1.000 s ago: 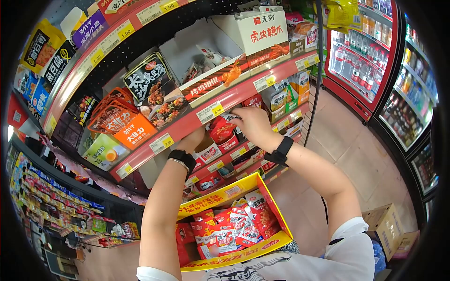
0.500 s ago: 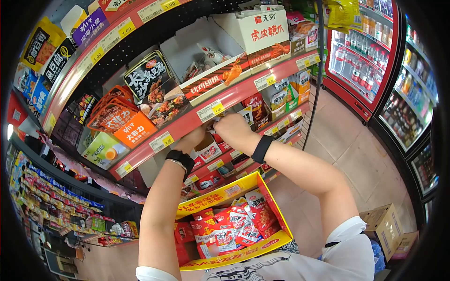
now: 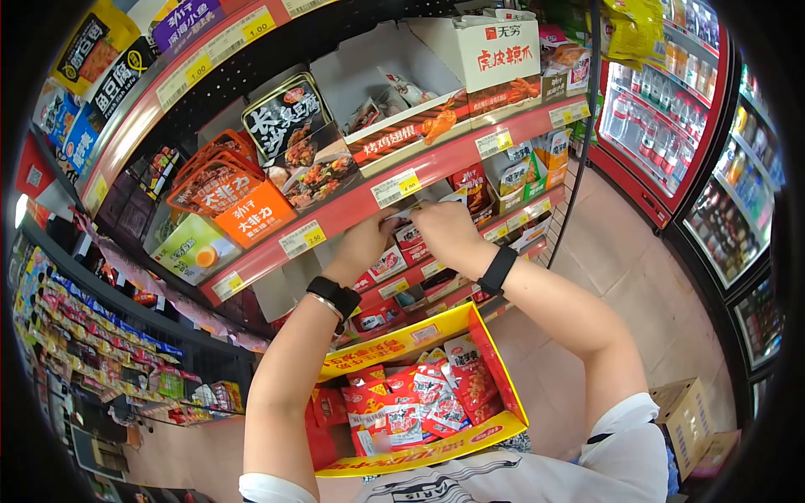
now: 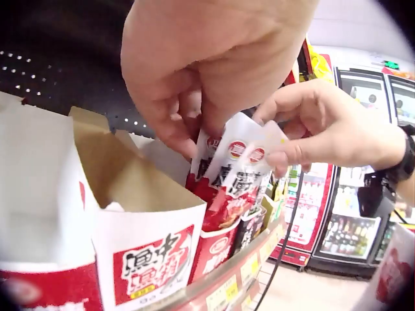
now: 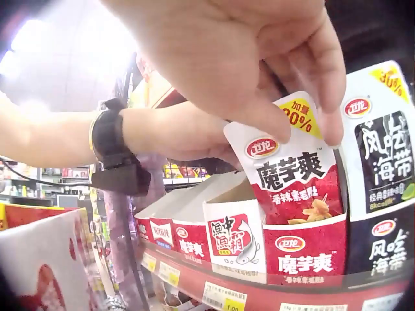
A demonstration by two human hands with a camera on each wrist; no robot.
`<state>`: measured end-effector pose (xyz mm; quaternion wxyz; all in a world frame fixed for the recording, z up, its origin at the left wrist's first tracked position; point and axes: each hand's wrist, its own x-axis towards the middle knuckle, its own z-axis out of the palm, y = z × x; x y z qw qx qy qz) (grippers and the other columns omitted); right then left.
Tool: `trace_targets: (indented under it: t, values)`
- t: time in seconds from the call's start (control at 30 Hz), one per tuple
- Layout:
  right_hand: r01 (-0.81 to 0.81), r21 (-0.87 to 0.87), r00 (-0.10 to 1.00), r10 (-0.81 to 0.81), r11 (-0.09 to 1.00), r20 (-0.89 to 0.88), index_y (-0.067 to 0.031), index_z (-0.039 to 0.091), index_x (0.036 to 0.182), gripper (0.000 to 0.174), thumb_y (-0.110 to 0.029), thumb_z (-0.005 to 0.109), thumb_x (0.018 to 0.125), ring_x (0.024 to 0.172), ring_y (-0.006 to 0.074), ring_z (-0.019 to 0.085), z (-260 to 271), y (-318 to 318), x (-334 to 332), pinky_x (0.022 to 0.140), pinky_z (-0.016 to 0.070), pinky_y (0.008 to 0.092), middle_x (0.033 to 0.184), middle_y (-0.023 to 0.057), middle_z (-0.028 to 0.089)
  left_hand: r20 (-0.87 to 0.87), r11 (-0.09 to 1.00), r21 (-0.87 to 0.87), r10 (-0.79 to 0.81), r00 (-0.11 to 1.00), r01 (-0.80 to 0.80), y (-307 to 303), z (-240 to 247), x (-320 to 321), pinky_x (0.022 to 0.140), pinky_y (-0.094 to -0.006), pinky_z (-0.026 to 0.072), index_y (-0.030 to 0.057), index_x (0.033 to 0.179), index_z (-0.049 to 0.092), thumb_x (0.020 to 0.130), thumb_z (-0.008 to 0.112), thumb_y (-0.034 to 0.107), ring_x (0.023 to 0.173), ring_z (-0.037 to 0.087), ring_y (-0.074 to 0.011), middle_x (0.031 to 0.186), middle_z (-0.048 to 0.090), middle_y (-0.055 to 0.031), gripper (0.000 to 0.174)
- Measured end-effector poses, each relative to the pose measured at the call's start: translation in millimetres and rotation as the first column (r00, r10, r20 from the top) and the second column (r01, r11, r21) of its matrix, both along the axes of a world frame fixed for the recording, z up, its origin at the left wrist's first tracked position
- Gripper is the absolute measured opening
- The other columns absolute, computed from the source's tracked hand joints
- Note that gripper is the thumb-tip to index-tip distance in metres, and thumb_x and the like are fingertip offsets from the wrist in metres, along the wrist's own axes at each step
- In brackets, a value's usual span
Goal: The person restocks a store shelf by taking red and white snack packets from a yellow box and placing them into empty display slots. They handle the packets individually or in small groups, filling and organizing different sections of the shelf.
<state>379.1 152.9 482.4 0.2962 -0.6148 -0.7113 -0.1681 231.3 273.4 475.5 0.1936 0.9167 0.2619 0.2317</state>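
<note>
Both hands are at a lower shelf box of red and white snack pouches. In the right wrist view my right hand (image 5: 259,65) pinches the top of a front pouch (image 5: 295,175) standing in its red box (image 5: 305,256); my left hand (image 5: 181,133) is behind it, its fingertips hidden. In the left wrist view my left hand (image 4: 214,58) has its fingers at the tops of several pouches (image 4: 224,175), and my right hand (image 4: 324,129) pinches the nearest pouch's upper edge. The head view shows my left hand (image 3: 365,251) beside my right hand (image 3: 449,235).
Below my arms sits a yellow carton (image 3: 503,369) holding red pouches. A white box with a fish print (image 4: 146,259) adjoins the red box. The shelf edge (image 3: 352,205) with price tags runs above the hands in the head view. Drink coolers (image 3: 650,117) stand at the right.
My right hand moved left from the red pouches to beside my left hand, then both shifted slightly right in the picture. The head view has shifted a little.
</note>
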Motion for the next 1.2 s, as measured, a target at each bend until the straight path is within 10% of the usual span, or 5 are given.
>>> trace_targets:
  t: [0.5, 0.6, 0.77, 0.87, 1.2]
  values:
    - [0.031, -0.136, 0.999, -0.034, 0.990, -0.018, -0.0037, 0.056, 0.103, 0.029, -0.005, 0.062, 0.074, 0.077, 0.0339, 0.061, 20, -46, -3, 0.065, 0.0495, 0.0401, 0.095, 0.0131, 0.058, -0.077, 0.988, 0.153, 0.044, 0.996, -0.032, -93, 37, -38, 0.075, -0.0453, 0.0468, 0.0034, 0.119, 0.054, 0.084, 0.053, 0.008, 0.086, 0.059, -0.0395, 0.094, 0.062, -0.0224, 0.035]
    - [-0.114, -0.097, 0.993, 0.109, 0.989, -0.051, -0.0036, 0.059, 0.083, 0.010, -0.006, 0.060, 0.073, 0.072, 0.0342, 0.061, 34, -72, -15, 0.063, 0.0493, 0.0424, 0.079, 0.0146, 0.061, -0.069, 0.972, 0.233, 0.016, 0.997, 0.000, -126, 53, -74, 0.078, -0.0448, 0.0478, 0.0057, 0.117, 0.055, 0.081, 0.060, 0.012, 0.092, 0.059, -0.0370, 0.105, 0.061, -0.0184, 0.037]
    - [-0.462, -0.428, 0.869, 0.493, 0.777, -0.043, -0.0040, 0.063, 0.081, 0.012, -0.011, 0.064, 0.071, 0.075, 0.0328, 0.061, 41, -99, -56, 0.067, 0.0488, 0.0417, 0.077, 0.0133, 0.062, -0.282, 0.992, 0.085, -0.065, 0.957, 0.093, -170, 58, -137, 0.075, -0.0400, 0.0492, 0.0047, 0.102, 0.063, 0.077, 0.066, 0.014, 0.085, 0.062, -0.0325, 0.089, 0.066, -0.0136, 0.027]
    - [-0.423, -0.743, 0.759, 0.650, 0.518, 0.022, -0.0031, 0.064, 0.071, 0.008, -0.007, 0.061, 0.065, 0.069, 0.0352, 0.061, 37, -100, -91, 0.063, 0.0499, 0.0419, 0.069, 0.0167, 0.061, -0.337, 0.998, 0.015, -0.048, 0.940, 0.056, -183, 54, -167, 0.074, -0.0400, 0.0488, 0.0052, 0.104, 0.063, 0.075, 0.068, 0.016, 0.085, 0.061, -0.0323, 0.090, 0.065, -0.0140, 0.031]
    - [-0.090, -0.947, 0.611, 0.768, 0.309, 0.192, -0.0033, 0.070, 0.078, 0.012, -0.011, 0.063, 0.071, 0.075, 0.0290, 0.066, -71, -83, -133, 0.060, 0.0519, 0.0402, 0.078, 0.0128, 0.067, -0.498, 0.981, -0.161, -0.175, 0.849, 0.107, -177, 38, -212, 0.081, -0.0406, 0.0461, 0.0024, 0.115, 0.057, 0.075, 0.069, 0.023, 0.092, 0.059, -0.0336, 0.099, 0.063, -0.0159, 0.047]
